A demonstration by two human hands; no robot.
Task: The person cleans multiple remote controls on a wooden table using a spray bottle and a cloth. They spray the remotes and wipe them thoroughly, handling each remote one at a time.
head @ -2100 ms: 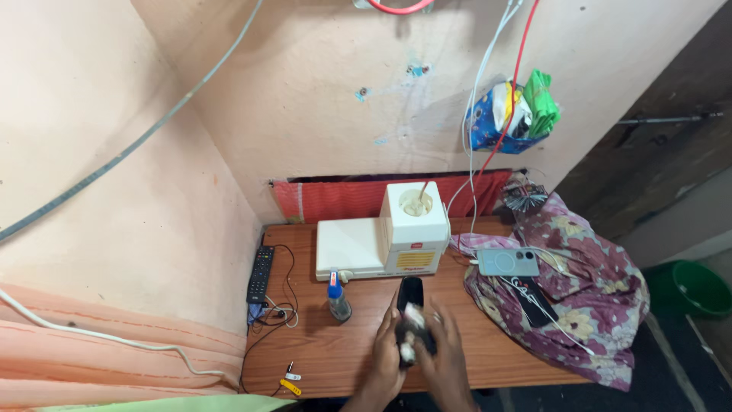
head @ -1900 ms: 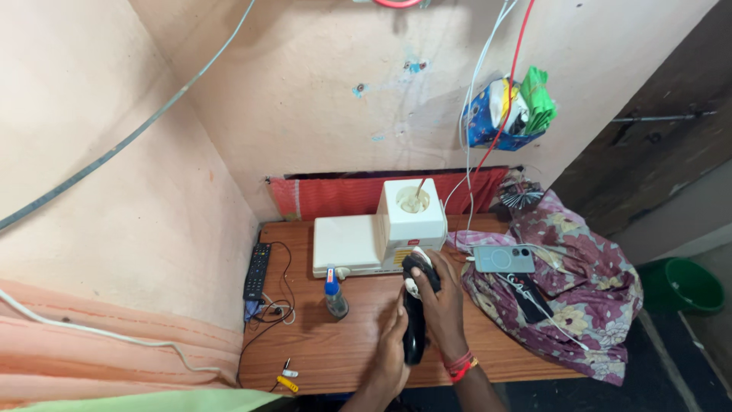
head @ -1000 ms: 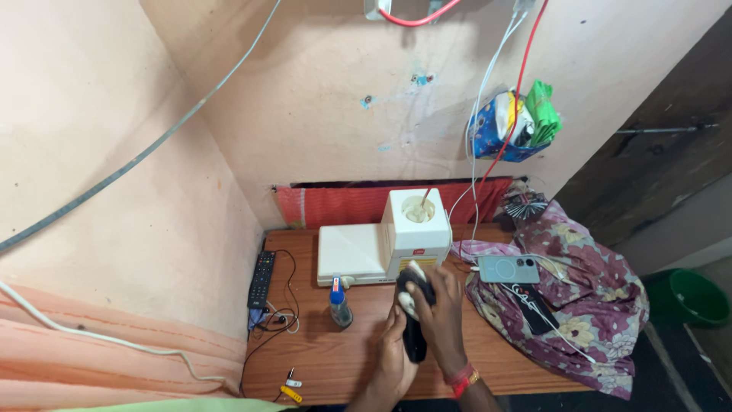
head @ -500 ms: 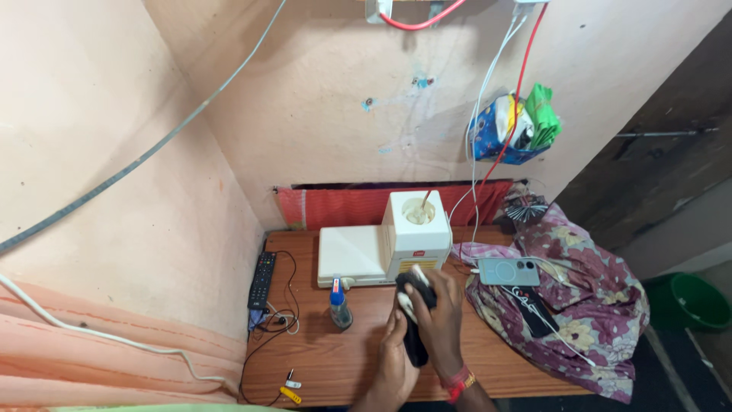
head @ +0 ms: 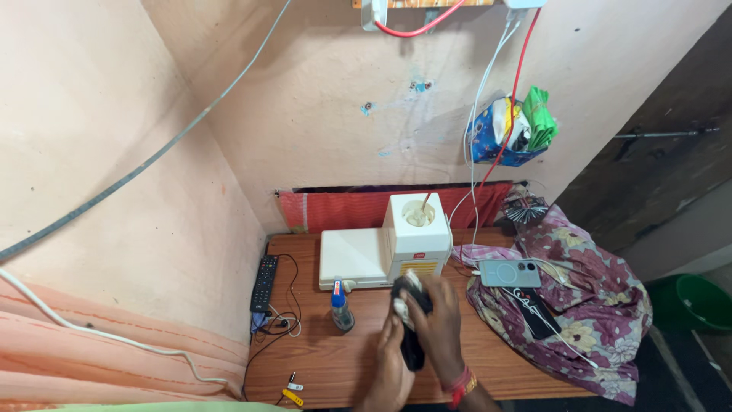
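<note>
Over the front middle of the wooden table [head: 335, 358], my left hand [head: 386, 365] and my right hand [head: 441, 328] both grip a black object [head: 411, 347] with a pale part at its top. The right hand wraps its upper end, the left supports it from below. What the object is cannot be made out. Just behind my hands stands a white box-shaped appliance [head: 416, 235] with a stick in its round top opening, joined to a flat white base [head: 352, 257]. A small bottle with a blue and red cap [head: 340, 308] stands left of my hands.
A black remote [head: 264, 282] and tangled cables lie at the table's left edge. A patterned maroon cloth [head: 587, 305] covers the right side, with a grey phone [head: 509, 272] and a dark phone on it. A blue bag [head: 509, 136] hangs on the wall. A green bucket [head: 705, 300] stands on the floor right.
My hands have stayed over the table front with the black object, turning it slightly. The camera view has tipped a little upward and shows more of the wall.
</note>
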